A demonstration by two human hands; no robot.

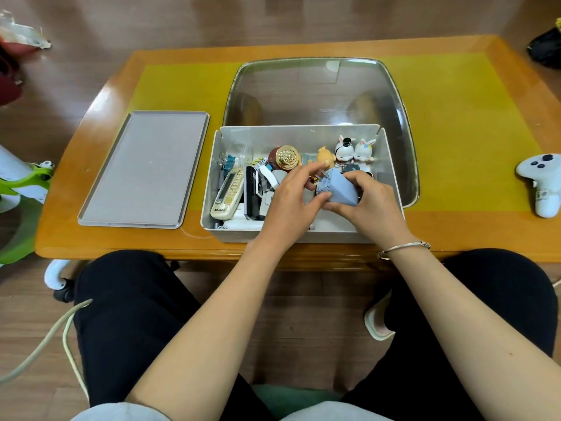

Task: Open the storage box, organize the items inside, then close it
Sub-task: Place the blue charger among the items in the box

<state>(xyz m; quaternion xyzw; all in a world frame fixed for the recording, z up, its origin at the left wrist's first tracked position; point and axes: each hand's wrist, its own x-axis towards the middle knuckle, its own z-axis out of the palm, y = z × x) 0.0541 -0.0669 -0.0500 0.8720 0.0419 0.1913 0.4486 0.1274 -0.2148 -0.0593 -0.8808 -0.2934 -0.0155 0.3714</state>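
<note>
The white storage box [212, 165] stands open on the table, its clear lid [318, 89] tipped back behind it. Inside lie a white remote [228, 192], binder clips [226, 162], a dark red jar with a gold lid [285, 158], an orange figurine [325, 158] and two white rabbit figurines [353, 149]. Over the box's middle, my right hand [368, 202] grips a small pale blue box [341, 189]. My left hand [290, 202] holds the blue box's near end with the thumb, its fingers stretched toward the orange figurine.
A grey tray [145, 170] lies flat on the table to the left of the box. A white game controller [543, 183] sits at the table's right edge. The wooden table [455, 238] carries a yellow mat [455, 117]. My knees are under its front edge.
</note>
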